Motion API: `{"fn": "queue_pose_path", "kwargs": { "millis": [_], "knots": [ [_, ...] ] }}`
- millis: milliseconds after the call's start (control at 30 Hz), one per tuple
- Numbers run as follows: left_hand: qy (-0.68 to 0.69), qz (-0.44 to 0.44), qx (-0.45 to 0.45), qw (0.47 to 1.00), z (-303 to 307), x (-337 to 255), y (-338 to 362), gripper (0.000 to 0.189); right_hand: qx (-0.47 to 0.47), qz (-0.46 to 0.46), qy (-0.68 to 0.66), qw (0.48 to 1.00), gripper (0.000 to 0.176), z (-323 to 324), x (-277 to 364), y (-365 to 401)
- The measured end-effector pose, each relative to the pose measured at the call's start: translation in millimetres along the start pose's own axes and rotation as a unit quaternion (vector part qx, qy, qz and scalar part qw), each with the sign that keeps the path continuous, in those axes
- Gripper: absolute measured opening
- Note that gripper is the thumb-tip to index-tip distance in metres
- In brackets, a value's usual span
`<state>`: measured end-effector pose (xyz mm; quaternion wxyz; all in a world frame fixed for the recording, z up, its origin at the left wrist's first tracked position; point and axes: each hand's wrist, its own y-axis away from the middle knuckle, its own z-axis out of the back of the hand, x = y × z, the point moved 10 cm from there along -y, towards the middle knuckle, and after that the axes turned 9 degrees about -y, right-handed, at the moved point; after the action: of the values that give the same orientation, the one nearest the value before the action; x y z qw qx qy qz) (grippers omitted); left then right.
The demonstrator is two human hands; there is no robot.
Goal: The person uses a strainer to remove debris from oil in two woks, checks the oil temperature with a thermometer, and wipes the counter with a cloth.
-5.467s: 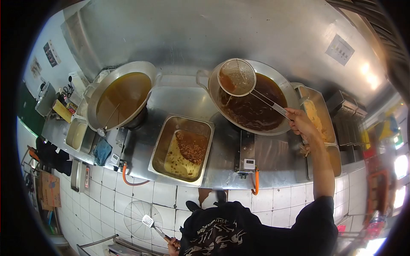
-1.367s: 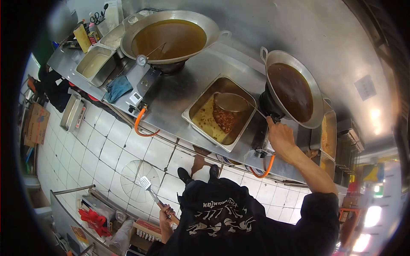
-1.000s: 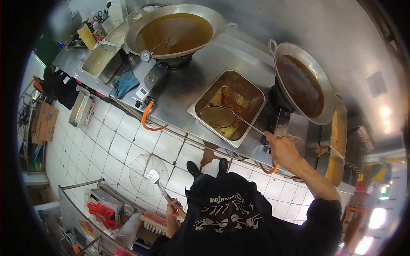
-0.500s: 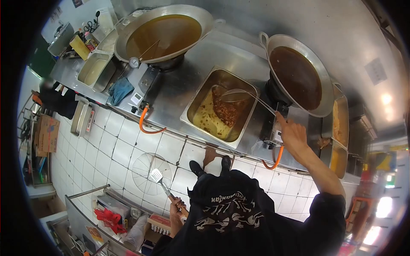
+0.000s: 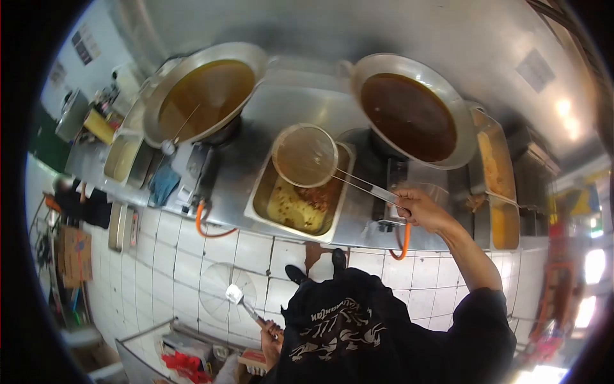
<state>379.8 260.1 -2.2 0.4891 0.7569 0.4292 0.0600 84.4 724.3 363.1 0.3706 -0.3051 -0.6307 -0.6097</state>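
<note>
My right hand (image 5: 419, 208) is closed around the handle of a round mesh strainer (image 5: 305, 155). The strainer hangs over the back part of a deep steel pan (image 5: 257, 208) on the counter and hides some of it. Brown crumbly bits (image 5: 315, 197) and yellowish, speckled liquid (image 5: 288, 206) lie in that pan. Low beside my body, my left hand (image 5: 273, 336) grips the handle of a slotted spatula (image 5: 235, 294), its metal blade above the tiled floor.
Two large woks of oil stand on burners, the left wok (image 5: 256, 57) with a thermometer (image 5: 168, 147) and the right wok (image 5: 465, 121) with darker oil. A blue cloth (image 5: 164, 185) and orange hoses (image 5: 200, 221) are at the counter's front. A person (image 5: 86, 203) is at far left.
My right hand has turned the strainer and lifted it out of the brown bits, so its mesh faces up. The spatula stays in my left hand. The view has shifted.
</note>
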Motion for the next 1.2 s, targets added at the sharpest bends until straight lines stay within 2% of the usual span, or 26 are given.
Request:
{"fn": "queue_pose_path", "kwargs": {
  "millis": [100, 167, 200, 233, 267, 300, 333, 367, 400, 433, 500, 633, 700, 733, 800, 833, 900, 933, 1000, 1133, 1200],
  "knots": [
    [-0.052, -0.02, -0.001, 0.998, -2.9, -0.7, 0.1, 0.029, -0.041, 0.028, -0.082, 0.995, 0.019, 34.0, 53.9, 31.7],
    [-0.022, -0.02, -0.013, 0.999, 13.2, 4.4, -5.9, 0.029, -0.158, 0.112, -0.028, 0.981, 0.022, 86.0, 96.0, 51.8],
    [-0.025, -0.019, -0.01, 0.999, 7.4, 4.7, -6.0, 0.029, -0.254, 0.132, 0.073, 0.955, 0.024, 122.3, 113.4, 59.7],
    [-0.03, -0.022, -0.03, 0.999, 2.7, 3.3, 1.2, 0.029, -0.344, 0.147, 0.172, 0.911, 0.026, 156.5, 132.3, 70.2],
    [-0.035, -0.026, -0.05, 0.998, -1.9, -0.3, 5.8, 0.029, -0.388, 0.19, 0.322, 0.842, 0.029, 173.5, 157.0, 79.3],
    [-0.036, -0.028, -0.047, 0.998, -5.1, -2.0, 5.7, 0.029, -0.421, 0.226, 0.461, 0.748, 0.032, 185.1, 177.3, 87.5],
    [-0.029, -0.032, -0.04, 0.998, -7.1, -2.0, 5.2, 0.029, -0.423, 0.228, 0.461, 0.746, 0.032, 218.3, 175.0, 78.5],
    [-0.021, -0.037, -0.034, 0.999, -7.5, -0.1, 4.8, 0.028, -0.456, 0.193, 0.523, 0.694, 0.033, 256.4, 167.1, 64.3],
    [0.006, -0.019, -0.053, 0.998, -0.2, 5.4, 2.0, 0.027, -0.485, 0.156, 0.58, 0.636, 0.034, 263.6, 170.6, 60.4],
    [0.008, -0.021, -0.052, 0.998, 2.1, 9.0, -0.5, 0.027, -0.484, 0.159, 0.58, 0.635, 0.034, 269.7, 170.4, 56.5],
    [0.018, -0.024, -0.055, 0.998, 6.3, 10.8, -2.0, 0.027, -0.503, 0.048, 0.601, 0.619, 0.036, 286.4, 156.8, 47.0],
    [-0.007, -0.044, -0.044, 0.998, -7.6, 4.0, 5.9, 0.028, -0.514, 0.008, 0.596, 0.617, 0.036, 300.5, 137.9, 15.2],
    [-0.057, -0.037, -0.061, 0.996, -5.6, 4.4, 9.4, 0.029, -0.481, -0.009, 0.595, 0.644, 0.037, 298.2, 126.7, 1.0],
    [-0.144, -0.061, -0.054, 0.986, -0.7, -0.6, 9.2, 0.015, -0.482, -0.006, 0.594, 0.644, 0.037, 295.1, 123.1, 0.2],
    [-0.153, -0.06, -0.064, 0.984, 8.4, 3.5, 5.0, 0.014, -0.413, 0.04, 0.568, 0.711, 0.035, 282.1, 111.2, -13.4],
    [-0.145, -0.056, -0.067, 0.986, 11.0, 5.9, 3.5, 0.014, -0.412, 0.043, 0.569, 0.711, 0.035, 284.9, 108.1, -18.3],
    [-0.14, -0.052, -0.076, 0.986, 14.6, 10.6, 1.9, 0.014, -0.36, 0.08, 0.532, 0.762, 0.03, 281.8, 101.3, -32.9],
    [-0.139, -0.051, -0.08, 0.986, 15.8, 12.2, 2.7, 0.013, -0.36, 0.081, 0.531, 0.763, 0.03, 280.5, 101.8, -32.6],
    [-0.146, -0.051, -0.085, 0.984, 18.1, 13.3, 2.4, 0.013, -0.312, 0.136, 0.481, 0.808, 0.024, 266.0, 102.6, -37.3],
    [-0.155, -0.05, -0.09, 0.983, 18.1, 14.0, 1.3, 0.012, -0.267, 0.13, 0.456, 0.839, 0.024, 262.5, 87.2, -53.0],
    [-0.16, -0.052, -0.091, 0.982, 17.9, 13.5, 0.5, 0.012, -0.236, 0.226, 0.431, 0.841, 0.024, 249.0, 91.3, -51.9]
  ]
}}
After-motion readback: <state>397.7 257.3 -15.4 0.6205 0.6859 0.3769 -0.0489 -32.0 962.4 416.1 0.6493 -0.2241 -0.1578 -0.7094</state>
